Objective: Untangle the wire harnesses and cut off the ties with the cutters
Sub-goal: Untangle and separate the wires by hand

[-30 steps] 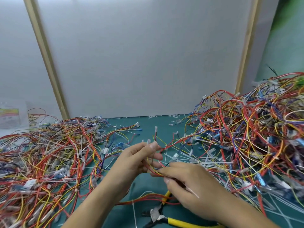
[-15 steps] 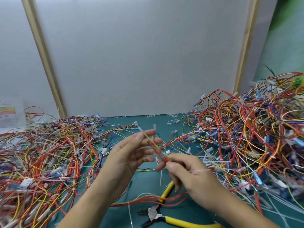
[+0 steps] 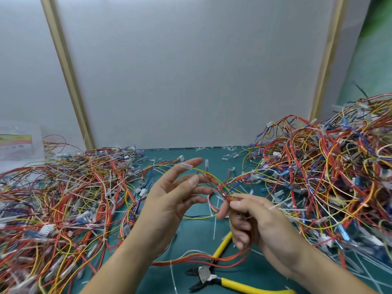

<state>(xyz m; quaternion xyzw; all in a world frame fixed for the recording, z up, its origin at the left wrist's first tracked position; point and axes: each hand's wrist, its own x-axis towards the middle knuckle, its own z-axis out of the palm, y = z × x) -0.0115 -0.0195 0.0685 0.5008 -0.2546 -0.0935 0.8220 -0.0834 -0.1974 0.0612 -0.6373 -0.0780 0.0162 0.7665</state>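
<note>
Holding: right hand (image 3: pixel 261 225) pinches a thin red-and-yellow wire harness (image 3: pixel 218 185) between thumb and forefinger. I judge this pins the crossing so the strands can be teased apart.
Free side: left hand (image 3: pixel 169 200) has its fingers spread wide and grips nothing. The harness's clear plastic connector (image 3: pixel 186 166) sits by the index finger; I cannot tell if they touch.
Harness position: strung between both hands, lifted above the teal-green mat (image 3: pixel 191 234).
Tool: yellow-handled black-nosed cutters (image 3: pixel 206 273) lie on the mat just beneath the right wrist, untouched. I read them as parked near for the tie cut.
Surroundings: tangled multicoloured wire heaps (image 3: pixel 63 198) flank both hands.
</note>
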